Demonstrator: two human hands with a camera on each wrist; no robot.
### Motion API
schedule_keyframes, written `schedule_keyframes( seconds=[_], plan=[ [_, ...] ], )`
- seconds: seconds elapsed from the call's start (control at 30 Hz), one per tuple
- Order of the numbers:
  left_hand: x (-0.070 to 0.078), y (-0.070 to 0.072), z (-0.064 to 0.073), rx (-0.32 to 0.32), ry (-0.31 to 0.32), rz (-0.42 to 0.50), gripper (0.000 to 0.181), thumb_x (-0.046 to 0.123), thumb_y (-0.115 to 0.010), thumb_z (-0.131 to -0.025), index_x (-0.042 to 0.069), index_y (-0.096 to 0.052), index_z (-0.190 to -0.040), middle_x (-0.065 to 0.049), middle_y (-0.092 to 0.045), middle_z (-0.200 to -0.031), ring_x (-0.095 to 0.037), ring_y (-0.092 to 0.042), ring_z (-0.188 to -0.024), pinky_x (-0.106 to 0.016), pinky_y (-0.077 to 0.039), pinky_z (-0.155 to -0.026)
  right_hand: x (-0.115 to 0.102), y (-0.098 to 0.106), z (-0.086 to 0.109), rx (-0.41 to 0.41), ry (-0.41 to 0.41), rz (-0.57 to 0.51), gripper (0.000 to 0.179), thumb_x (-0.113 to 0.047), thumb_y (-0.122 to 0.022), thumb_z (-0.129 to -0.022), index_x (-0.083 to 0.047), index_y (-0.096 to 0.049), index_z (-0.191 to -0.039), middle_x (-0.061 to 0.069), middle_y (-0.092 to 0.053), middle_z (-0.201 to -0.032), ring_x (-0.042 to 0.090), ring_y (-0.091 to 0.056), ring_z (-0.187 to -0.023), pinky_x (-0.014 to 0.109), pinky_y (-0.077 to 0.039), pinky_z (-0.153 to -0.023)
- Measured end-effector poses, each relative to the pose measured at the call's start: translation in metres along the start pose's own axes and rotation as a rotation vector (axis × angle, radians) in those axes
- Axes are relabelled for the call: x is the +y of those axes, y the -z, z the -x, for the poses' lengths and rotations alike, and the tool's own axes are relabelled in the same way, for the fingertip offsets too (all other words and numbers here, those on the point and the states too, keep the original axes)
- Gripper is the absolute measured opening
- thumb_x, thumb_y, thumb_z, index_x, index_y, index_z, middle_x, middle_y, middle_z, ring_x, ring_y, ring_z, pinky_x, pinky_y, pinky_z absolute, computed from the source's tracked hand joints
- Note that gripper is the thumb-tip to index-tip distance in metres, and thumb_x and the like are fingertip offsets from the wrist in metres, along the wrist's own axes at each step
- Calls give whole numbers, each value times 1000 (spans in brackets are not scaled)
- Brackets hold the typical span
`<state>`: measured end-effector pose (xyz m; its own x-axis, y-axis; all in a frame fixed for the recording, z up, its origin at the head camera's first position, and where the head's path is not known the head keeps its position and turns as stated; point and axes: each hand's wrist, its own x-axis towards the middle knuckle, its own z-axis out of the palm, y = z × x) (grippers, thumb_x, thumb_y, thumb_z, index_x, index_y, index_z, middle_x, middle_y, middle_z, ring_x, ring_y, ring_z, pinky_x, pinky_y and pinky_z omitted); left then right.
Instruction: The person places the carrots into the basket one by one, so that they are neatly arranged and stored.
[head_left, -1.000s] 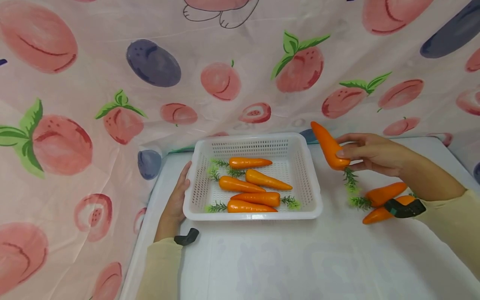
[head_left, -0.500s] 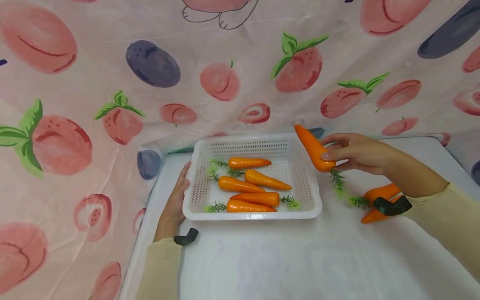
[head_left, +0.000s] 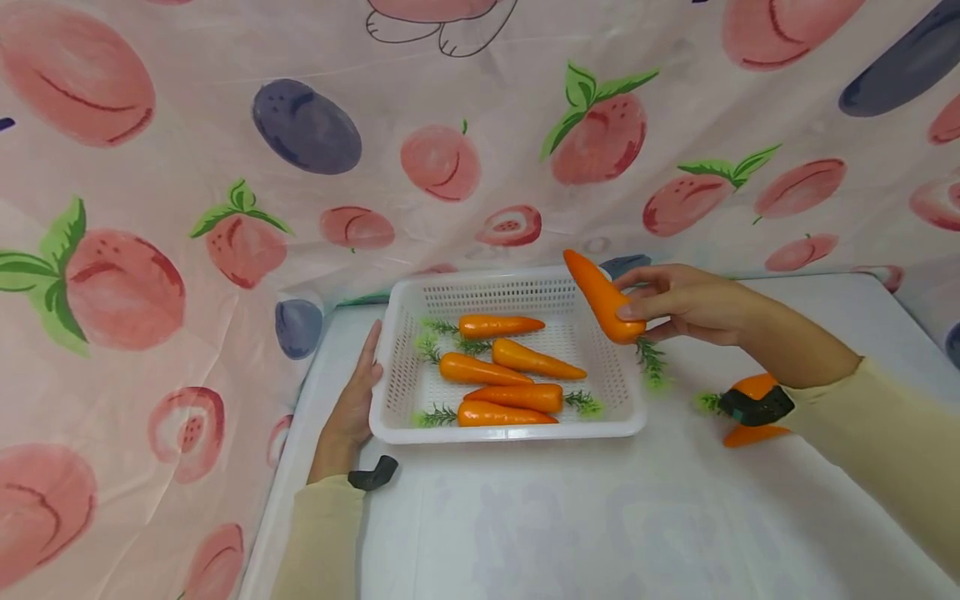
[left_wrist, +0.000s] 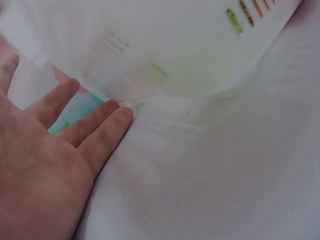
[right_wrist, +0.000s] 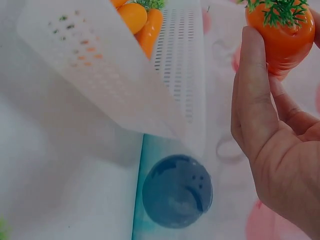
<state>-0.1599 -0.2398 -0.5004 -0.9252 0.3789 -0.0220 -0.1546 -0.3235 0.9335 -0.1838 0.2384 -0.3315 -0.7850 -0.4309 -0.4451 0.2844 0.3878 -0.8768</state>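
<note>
My right hand [head_left: 678, 304] pinches an orange carrot [head_left: 603, 296] by its thick end, tip up and to the left, over the right rim of the white basket [head_left: 630, 429]. Its green top hangs below the fingers. In the right wrist view the held carrot [right_wrist: 287, 42] sits between thumb and fingers, beside the perforated basket wall [right_wrist: 100, 85]. Several carrots [head_left: 536, 360] with green tops lie inside the basket. My left hand [head_left: 351, 408] rests against the basket's left side with straight fingers; the left wrist view shows the fingertips [left_wrist: 120, 112] at the basket's lower edge.
Partly hidden under my right wrist, more carrots [head_left: 750, 435] lie on the white table [head_left: 555, 517] to the right of the basket. A fruit-printed cloth [head_left: 450, 100] hangs right behind the table and along its left side.
My right hand has carried the carrot left, from beside the basket to over its right rim. The left hand and the basket have stayed in place.
</note>
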Motion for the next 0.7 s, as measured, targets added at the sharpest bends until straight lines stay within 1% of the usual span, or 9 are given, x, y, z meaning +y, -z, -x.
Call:
schedule_keyframes(
  seconds=[0.13,0.27,0.33,0.47,0.57,0.7],
  plan=[
    [0,0,1,-62,-5,1,90,44,-65,-98,43,-3,-163,-8,-8,-173,-28,-36,-147,-36,-48,-106,-2,-5,-3,-5,8,-8,69,-25,-70,-97,-4,-31,-150,10,-65,-124,25,-67,-109,46,-56,-98],
    [-1,-1,1,-75,-7,-7,86,44,-63,-99,45,-5,-163,-9,-7,-173,-26,-39,-145,-36,-48,-106,-6,-8,-4,-12,19,-16,66,-24,-70,-96,-4,-34,-148,10,-66,-122,26,-68,-108,45,-56,-97],
    [-1,-1,1,-64,-4,-15,82,45,-60,-101,46,-6,-162,-6,-6,-174,-26,-35,-147,-35,-47,-106,-10,-10,-4,-17,23,-19,65,-24,-70,-96,-4,-35,-147,10,-66,-122,26,-68,-108,45,-56,-96],
    [-1,-2,0,-43,-6,-49,80,43,-53,-104,43,2,-163,3,0,-174,-34,-17,-156,-31,-45,-108,-14,-13,-5,-26,33,-24,65,-24,-70,-96,-4,-35,-147,11,-65,-123,26,-67,-109,46,-56,-97],
    [0,-3,1,-35,-12,-61,81,41,-51,-105,40,5,-163,7,2,-174,-38,-6,-158,-29,-44,-108,-15,-15,-7,-34,43,-30,64,-24,-70,-96,-4,-36,-146,11,-66,-123,27,-67,-109,47,-56,-97],
    [0,-3,1,-30,-7,-76,78,42,-53,-104,44,-2,-163,8,-2,-174,-35,-11,-158,-29,-44,-109,-14,-18,-9,-46,55,-47,61,-23,-70,-96,-3,-38,-144,11,-67,-122,28,-68,-108,46,-56,-96]
  ],
)
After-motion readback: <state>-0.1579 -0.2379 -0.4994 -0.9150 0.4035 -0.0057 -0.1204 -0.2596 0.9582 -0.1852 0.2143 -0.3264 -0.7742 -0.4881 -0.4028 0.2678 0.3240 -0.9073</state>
